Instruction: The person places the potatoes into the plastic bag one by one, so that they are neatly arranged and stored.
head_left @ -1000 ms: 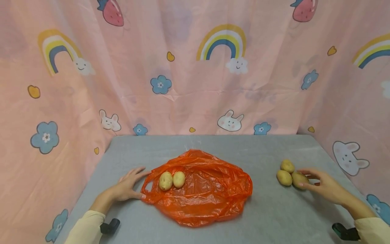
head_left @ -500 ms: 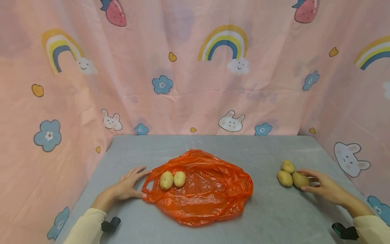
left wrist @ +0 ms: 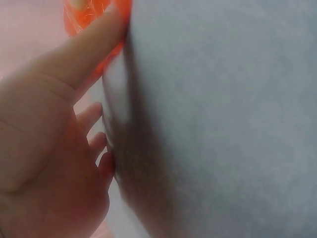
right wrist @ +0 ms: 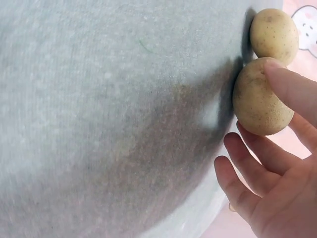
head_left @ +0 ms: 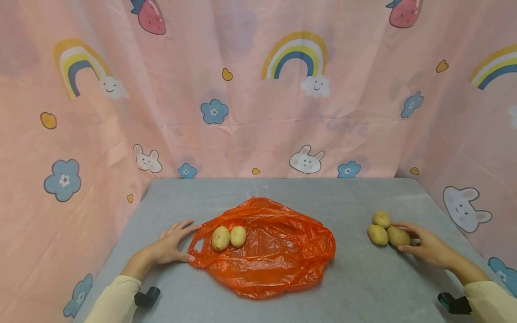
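Note:
An orange-red plastic bag [head_left: 278, 269] lies flat on the grey table, with two potatoes [head_left: 220, 238] on its left part beside the handle hole. My left hand [head_left: 167, 246] rests at the bag's left end, thumb and index finger spread and touching its edge; the left wrist view shows the thumb on the plastic. At the right, three potatoes sit together: one [head_left: 381, 219] at the back, one [head_left: 377, 235] at the left, one [head_left: 398, 236] nearest my right hand [head_left: 428, 244]. That hand holds the nearest potato [right wrist: 262, 96] between thumb and fingers; its other fingers are loosely bent.
The grey table [head_left: 347, 287] reaches back to a pink printed curtain [head_left: 250, 134], which also hangs on both sides. A stretch of bare table lies between the bag and the potatoes on the right. Dark wrist devices [head_left: 147, 297] sit below both hands.
The view shifts very slightly. My right forearm has moved a little to the left; the bag, the potatoes and my left hand stay as they were.

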The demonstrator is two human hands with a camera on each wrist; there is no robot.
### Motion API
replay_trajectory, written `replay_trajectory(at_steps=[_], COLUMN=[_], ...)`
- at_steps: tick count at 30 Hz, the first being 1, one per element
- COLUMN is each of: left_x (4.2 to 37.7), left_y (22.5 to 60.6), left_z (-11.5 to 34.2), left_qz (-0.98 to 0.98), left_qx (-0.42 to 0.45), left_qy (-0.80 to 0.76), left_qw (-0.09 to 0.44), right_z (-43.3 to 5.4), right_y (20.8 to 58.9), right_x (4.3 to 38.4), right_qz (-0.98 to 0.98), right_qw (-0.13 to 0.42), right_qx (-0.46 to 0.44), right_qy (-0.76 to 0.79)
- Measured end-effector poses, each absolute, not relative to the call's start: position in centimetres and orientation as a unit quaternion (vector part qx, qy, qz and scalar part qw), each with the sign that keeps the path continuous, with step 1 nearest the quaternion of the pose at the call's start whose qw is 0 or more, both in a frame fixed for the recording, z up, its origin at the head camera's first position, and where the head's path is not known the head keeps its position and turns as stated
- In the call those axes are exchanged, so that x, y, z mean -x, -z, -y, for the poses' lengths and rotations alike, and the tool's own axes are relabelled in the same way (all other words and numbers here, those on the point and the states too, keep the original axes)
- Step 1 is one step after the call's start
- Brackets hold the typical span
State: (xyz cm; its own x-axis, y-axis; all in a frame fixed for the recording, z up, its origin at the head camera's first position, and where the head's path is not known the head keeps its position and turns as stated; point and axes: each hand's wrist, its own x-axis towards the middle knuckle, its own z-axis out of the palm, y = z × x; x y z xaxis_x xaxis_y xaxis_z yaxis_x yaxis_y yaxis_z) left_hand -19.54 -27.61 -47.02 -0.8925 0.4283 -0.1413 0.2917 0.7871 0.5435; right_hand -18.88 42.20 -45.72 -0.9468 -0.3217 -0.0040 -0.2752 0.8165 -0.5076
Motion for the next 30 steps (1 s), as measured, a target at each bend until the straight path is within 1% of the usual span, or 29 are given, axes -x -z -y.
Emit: replay_trajectory(at_steps=[9,11,14,18,23,30], left_x=[19.6,19.6,19.7,19.8,19.7,19.4], left_y=[47.4,47.6,48.0,48.5,48.4,47.4], left_z=[27.8,27.9,28.1,28.2,28.2,27.8], left_qz=[-0.935,-0.934,-0.934,-0.936,-0.936,-0.934], left_qx=[-0.185,-0.187,-0.201,-0.197,-0.183,-0.201], left_qy=[-0.273,-0.276,-0.275,-0.274,-0.275,-0.273], left_qw=[0.133,0.127,0.107,0.105,0.121,0.112], right_z=[-42.4,-42.4,-42.0,-41.1,-39.6,-37.2], right_y=[44.8,44.3,43.5,42.7,41.9,40.6], right_x=[18.6,18.5,18.3,18.2,18.3,18.7], right_qz=[-0.945,-0.944,-0.945,-0.948,-0.943,-0.937], right_qw=[0.058,0.068,0.063,0.051,0.048,0.047], right_qx=[0.167,0.159,0.145,0.135,0.139,0.143], right_qy=[0.275,0.283,0.285,0.283,0.298,0.316])
